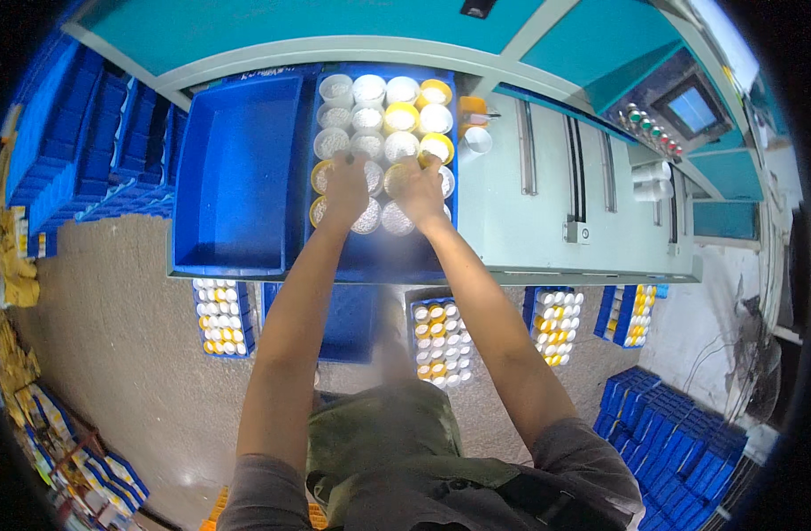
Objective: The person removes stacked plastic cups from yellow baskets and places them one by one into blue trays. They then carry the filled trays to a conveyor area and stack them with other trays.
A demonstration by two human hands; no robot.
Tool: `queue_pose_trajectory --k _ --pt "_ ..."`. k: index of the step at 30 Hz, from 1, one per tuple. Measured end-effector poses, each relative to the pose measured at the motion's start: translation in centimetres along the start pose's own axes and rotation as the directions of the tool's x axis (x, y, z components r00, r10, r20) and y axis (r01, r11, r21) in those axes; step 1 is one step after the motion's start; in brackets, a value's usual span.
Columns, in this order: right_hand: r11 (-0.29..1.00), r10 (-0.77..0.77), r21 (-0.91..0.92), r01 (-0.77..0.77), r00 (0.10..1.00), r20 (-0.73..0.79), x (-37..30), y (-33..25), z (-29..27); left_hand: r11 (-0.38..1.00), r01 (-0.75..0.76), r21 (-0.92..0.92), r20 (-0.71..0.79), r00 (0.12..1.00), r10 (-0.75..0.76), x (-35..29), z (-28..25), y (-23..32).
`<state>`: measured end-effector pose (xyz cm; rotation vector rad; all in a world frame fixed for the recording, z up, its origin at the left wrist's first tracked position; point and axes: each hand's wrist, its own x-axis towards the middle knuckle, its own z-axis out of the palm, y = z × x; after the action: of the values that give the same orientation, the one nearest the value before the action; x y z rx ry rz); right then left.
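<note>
Rows of round cups [367, 119], white and yellow and filled with small white pellets, stand upright in a blue tray [451, 208] on the bench. My left hand [345, 190] reaches down over the left-middle cups, its fingers curled at a cup's rim and partly hidden by the hand. My right hand [414, 193] is bent over the cups just to the right, fingers curled round a cup near a yellow one [436, 148]. Both hands seem to grip cups, whose lower parts are out of sight. Near the tray's front edge, part of its blue bottom shows.
Left of the tray lies a second blue tray [242, 177]. On the pale machine top to the right are slotted rails [527, 146], a small white cup [478, 140] and stacked white cups [652, 181]. Below stand floor trays of cups [441, 341] and stacked blue crates [671, 442].
</note>
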<state>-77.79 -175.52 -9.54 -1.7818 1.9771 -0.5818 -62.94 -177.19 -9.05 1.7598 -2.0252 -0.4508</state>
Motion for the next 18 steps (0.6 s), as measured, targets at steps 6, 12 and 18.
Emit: queue_pose_trajectory --k 6,12,18 --pt "0.998 0.048 -0.034 -0.044 0.993 0.109 0.7 -1.1 -1.7 0.998 0.037 -0.051 -0.047 0.998 -0.039 -0.4 0.7 0.5" --pt "0.968 -0.233 -0.104 0.228 0.971 -0.048 -4.9 -3.8 -7.7 0.972 0.078 -0.22 -0.029 0.996 -0.086 -5.0 -5.5 4.1" --pt "0.968 -0.217 -0.168 0.186 0.958 -0.189 -19.5 -9.8 -15.0 0.98 -0.001 -0.2 -0.202 0.979 -0.04 -17.5 -14.0 9.8"
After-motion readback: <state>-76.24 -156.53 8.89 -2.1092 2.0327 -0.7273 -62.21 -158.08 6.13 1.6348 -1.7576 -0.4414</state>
